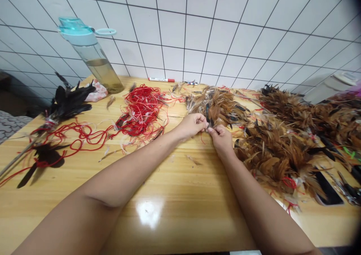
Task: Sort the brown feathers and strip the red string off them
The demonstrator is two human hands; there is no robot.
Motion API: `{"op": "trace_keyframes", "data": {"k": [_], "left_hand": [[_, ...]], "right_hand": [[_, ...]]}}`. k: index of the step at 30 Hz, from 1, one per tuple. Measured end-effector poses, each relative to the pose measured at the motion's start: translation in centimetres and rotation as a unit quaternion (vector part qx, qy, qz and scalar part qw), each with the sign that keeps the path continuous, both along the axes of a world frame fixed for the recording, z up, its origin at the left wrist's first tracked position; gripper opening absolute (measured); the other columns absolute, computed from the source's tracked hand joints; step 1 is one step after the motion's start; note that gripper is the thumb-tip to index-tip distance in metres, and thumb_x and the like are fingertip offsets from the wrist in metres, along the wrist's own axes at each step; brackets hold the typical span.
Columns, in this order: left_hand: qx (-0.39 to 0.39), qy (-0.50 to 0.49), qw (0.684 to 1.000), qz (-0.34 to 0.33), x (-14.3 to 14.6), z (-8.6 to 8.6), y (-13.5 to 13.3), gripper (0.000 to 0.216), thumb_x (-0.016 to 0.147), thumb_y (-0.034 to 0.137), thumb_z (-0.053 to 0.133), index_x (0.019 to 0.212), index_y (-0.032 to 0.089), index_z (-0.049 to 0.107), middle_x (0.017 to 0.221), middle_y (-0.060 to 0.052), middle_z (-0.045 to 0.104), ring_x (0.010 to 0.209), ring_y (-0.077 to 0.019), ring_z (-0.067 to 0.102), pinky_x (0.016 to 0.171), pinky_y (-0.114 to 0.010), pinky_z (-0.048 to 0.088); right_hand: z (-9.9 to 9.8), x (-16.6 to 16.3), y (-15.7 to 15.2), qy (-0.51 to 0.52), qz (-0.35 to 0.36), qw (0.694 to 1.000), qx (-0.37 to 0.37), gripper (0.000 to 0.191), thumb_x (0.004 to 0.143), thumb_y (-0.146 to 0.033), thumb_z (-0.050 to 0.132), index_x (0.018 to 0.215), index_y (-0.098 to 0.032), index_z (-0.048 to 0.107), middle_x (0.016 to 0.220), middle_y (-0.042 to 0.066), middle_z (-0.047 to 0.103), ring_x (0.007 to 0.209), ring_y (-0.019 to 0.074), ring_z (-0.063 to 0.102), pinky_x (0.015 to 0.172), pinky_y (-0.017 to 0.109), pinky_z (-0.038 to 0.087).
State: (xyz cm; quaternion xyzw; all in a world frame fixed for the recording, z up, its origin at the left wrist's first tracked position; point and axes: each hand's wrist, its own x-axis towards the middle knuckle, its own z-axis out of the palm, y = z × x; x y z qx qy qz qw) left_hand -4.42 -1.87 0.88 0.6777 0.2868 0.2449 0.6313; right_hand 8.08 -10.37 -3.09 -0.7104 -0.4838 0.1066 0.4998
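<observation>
A tiled wall (pixel 203 33) stands behind a wooden bench (pixel 169 195). The largest load on the bench is the brown feathers (pixel 273 146), spread over its right side in a wide, loose mass beyond the right arm. A smaller feather heap (pixel 225 101) lies near the middle, just past the fingertips. Left of it sits a tangle of red cord (pixel 143 110), with strands trailing left toward black feathers (pixel 70 101) bound at the end of a stick (pixel 17 159). A bottle (pixel 98 63), partly filled with liquid, stands by the wall at the back left. The left hand (pixel 195 124) and the right hand (pixel 222 140) meet in front of the middle heap, both with fingers closed, pinching the lower end of a small tuft (pixel 213 116). The tuft is between the two hands, at their fingertips, its feathers pointing up and away against the heap; exactly where each finger grips is too small to tell. A phone (pixel 328 187) lies at the right, scissors (pixel 348 189) beside it. A marker (pixel 161 80) lies near the wall. Below the fingertips hangs a short red thread (pixel 202 138).
</observation>
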Motion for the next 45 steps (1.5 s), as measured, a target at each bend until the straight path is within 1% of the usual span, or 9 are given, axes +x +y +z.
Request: {"op": "trace_keyframes", "data": {"k": [8, 12, 18, 22, 29, 32, 36, 40, 45], "left_hand": [[0.079, 0.020, 0.997, 0.007, 0.0, 0.2, -0.3, 0.010, 0.074, 0.023, 0.058, 0.073, 0.014, 0.053, 0.058, 0.004, 0.053, 0.053, -0.0061, 0.045, 0.052, -0.018, 0.032], [0.092, 0.036, 0.995, -0.009, -0.1, 0.1, 0.2, 0.008, 0.075, 0.021, 0.057, 0.074, 0.014, 0.055, 0.059, 0.004, 0.054, 0.052, -0.0059, 0.044, 0.052, -0.018, 0.032], [0.179, 0.097, 0.972, 0.114, -1.1, 0.3, 2.3, 0.005, 0.075, 0.020, 0.056, 0.075, 0.015, 0.058, 0.066, 0.002, 0.058, 0.060, -0.0084, 0.049, 0.060, -0.021, 0.037], [0.209, 0.118, 0.961, 0.136, -1.6, 0.7, 2.8, 0.007, 0.075, 0.021, 0.054, 0.077, 0.016, 0.059, 0.072, 0.001, 0.061, 0.064, -0.0102, 0.051, 0.063, -0.023, 0.037], [0.334, 0.246, 0.904, 0.098, -2.1, 0.8, 2.7, 0.025, 0.080, 0.041, 0.054, 0.070, 0.018, 0.057, 0.068, -0.003, 0.060, 0.064, -0.0152, 0.050, 0.062, -0.027, 0.033], [0.373, 0.246, 0.891, 0.083, -2.0, 0.9, 2.0, 0.024, 0.081, 0.042, 0.054, 0.075, 0.019, 0.058, 0.077, -0.004, 0.062, 0.071, -0.0165, 0.054, 0.065, -0.028, 0.036], [0.461, 0.252, 0.848, 0.059, -1.6, 0.9, 0.3, 0.021, 0.083, 0.039, 0.053, 0.083, 0.019, 0.059, 0.089, -0.006, 0.062, 0.087, -0.0195, 0.055, 0.073, -0.030, 0.040], [0.482, 0.311, 0.819, 0.034, -1.2, 0.4, -0.7, 0.032, 0.082, 0.047, 0.053, 0.088, 0.017, 0.060, 0.095, -0.010, 0.062, 0.091, -0.0232, 0.056, 0.076, -0.033, 0.044], [0.488, 0.330, 0.807, 0.049, -1.0, -0.3, -0.5, 0.022, 0.086, 0.031, 0.045, 0.092, 0.016, 0.060, 0.097, -0.011, 0.063, 0.092, -0.0237, 0.058, 0.076, -0.034, 0.045]], "right_hand": [[-0.1, 0.0, 0.1, -0.008, 0.000, 1.000, 0.007, 0.038, 0.072, -0.036, 0.060, 0.048, -0.022, 0.034, 0.054, -0.004, 0.037, 0.056, 0.0131, 0.038, 0.056, 0.028, 0.033], [-0.2, 0.2, 0.0, -0.023, 0.007, 1.000, -0.001, 0.031, 0.072, -0.033, 0.056, 0.050, -0.022, 0.038, 0.058, -0.003, 0.041, 0.059, 0.0139, 0.040, 0.058, 0.028, 0.034], [-0.7, 0.3, 0.0, 0.044, -0.032, 0.998, 0.016, 0.024, 0.076, -0.039, 0.051, 0.061, -0.021, 0.047, 0.067, 0.000, 0.051, 0.069, 0.0159, 0.048, 0.070, 0.031, 0.040], [-0.9, 0.4, 0.0, 0.068, -0.041, 0.997, 0.019, 0.025, 0.076, -0.041, 0.053, 0.062, -0.021, 0.048, 0.067, -0.001, 0.051, 0.069, 0.0154, 0.047, 0.071, 0.031, 0.040], [-1.2, 0.6, 0.1, 0.062, -0.043, 0.997, 0.018, 0.025, 0.075, -0.041, 0.054, 0.061, -0.021, 0.048, 0.068, 0.000, 0.052, 0.069, 0.0162, 0.048, 0.069, 0.032, 0.040], [-1.0, 0.5, 0.1, 0.059, -0.042, 0.997, 0.018, 0.025, 0.075, -0.041, 0.054, 0.062, -0.020, 0.050, 0.068, 0.000, 0.054, 0.069, 0.0162, 0.049, 0.068, 0.031, 0.039], [-0.8, 0.3, 0.0, 0.076, -0.045, 0.996, 0.019, 0.026, 0.076, -0.042, 0.053, 0.064, -0.020, 0.052, 0.069, 0.000, 0.055, 0.069, 0.0163, 0.049, 0.069, 0.032, 0.040], [-0.9, 0.3, 0.0, 0.081, -0.046, 0.995, 0.023, 0.025, 0.076, -0.042, 0.054, 0.064, -0.020, 0.053, 0.069, 0.001, 0.056, 0.070, 0.0167, 0.050, 0.071, 0.032, 0.041], [-1.0, 0.3, 0.0, 0.065, -0.044, 0.997, 0.024, 0.023, 0.076, -0.040, 0.054, 0.064, -0.020, 0.053, 0.070, 0.001, 0.058, 0.072, 0.0174, 0.051, 0.071, 0.032, 0.041]]}}
